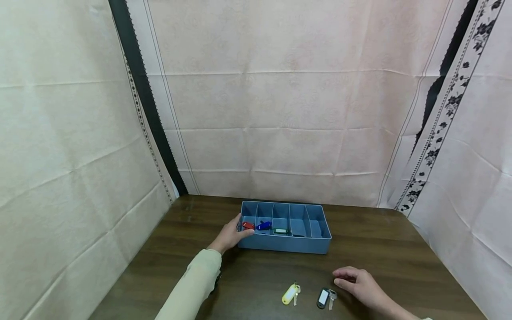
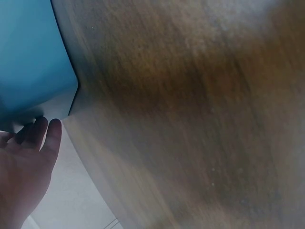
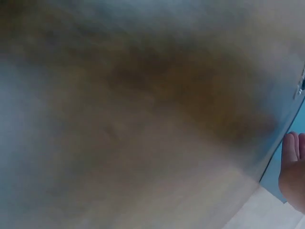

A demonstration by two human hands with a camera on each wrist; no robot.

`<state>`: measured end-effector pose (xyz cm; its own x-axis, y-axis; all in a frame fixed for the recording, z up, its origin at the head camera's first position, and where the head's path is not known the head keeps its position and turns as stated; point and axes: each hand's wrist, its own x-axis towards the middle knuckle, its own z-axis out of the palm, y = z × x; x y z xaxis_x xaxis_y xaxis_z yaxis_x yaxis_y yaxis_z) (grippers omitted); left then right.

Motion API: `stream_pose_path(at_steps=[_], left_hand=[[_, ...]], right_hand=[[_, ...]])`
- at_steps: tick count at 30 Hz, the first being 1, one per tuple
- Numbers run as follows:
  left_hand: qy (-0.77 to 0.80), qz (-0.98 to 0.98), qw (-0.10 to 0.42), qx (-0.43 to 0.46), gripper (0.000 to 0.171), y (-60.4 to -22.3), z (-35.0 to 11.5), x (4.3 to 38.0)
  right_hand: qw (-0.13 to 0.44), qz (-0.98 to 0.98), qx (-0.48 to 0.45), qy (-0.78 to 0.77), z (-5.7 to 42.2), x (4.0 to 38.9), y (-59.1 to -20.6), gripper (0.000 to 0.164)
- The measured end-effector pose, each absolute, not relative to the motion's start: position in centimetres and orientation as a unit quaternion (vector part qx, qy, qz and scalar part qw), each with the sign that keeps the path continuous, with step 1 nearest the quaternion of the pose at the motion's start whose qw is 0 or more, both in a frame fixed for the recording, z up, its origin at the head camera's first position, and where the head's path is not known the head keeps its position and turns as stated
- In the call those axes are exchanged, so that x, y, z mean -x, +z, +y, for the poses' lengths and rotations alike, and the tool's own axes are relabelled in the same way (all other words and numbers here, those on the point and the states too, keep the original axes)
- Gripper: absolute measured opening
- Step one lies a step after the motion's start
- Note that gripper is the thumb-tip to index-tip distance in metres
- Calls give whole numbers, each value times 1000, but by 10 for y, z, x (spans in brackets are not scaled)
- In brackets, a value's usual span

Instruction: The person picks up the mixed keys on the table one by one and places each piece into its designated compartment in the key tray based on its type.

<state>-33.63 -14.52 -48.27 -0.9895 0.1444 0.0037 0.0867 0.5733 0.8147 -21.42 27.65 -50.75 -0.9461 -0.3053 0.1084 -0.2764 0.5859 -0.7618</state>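
Observation:
A blue divided organizer box (image 1: 285, 243) stands at the back of the table. My left hand (image 1: 229, 234) holds its left end, thumb at the front corner and fingers along the side; the left wrist view shows those fingers (image 2: 53, 138) against the blue wall. In its compartments lie a red key tag (image 1: 248, 226), a blue key tag (image 1: 263, 226) and a green key tag (image 1: 281, 231). Nearer me, my right hand (image 1: 362, 284) hovers with loosely bent fingers, holding nothing, just right of a black key tag (image 1: 323, 298) with a key. Left of that lies a yellow key tag (image 1: 290, 294) with its key.
The dark brown wooden table (image 1: 256, 275) carries everything. Pale cloth (image 1: 288, 111) hangs behind it and at both sides. A thin dark thing, mostly hidden by the front wall, lies in the fourth compartment from the left.

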Motion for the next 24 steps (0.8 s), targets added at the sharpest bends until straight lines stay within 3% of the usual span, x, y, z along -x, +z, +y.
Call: stream_pose_path(at_steps=[6,16,24], left_hand=[[455,888,31,-62,89,-482,-145,336],[456,888,33,-58,88,-483,-145,335],[457,887,32,-59,90,-484,-144,337]], right_hand=[[49,881,188,-431,279,212,-516,26],[-21,879,256,-401,276,210,-526,21],[8,899,225,-376,274,211,-524,18]])
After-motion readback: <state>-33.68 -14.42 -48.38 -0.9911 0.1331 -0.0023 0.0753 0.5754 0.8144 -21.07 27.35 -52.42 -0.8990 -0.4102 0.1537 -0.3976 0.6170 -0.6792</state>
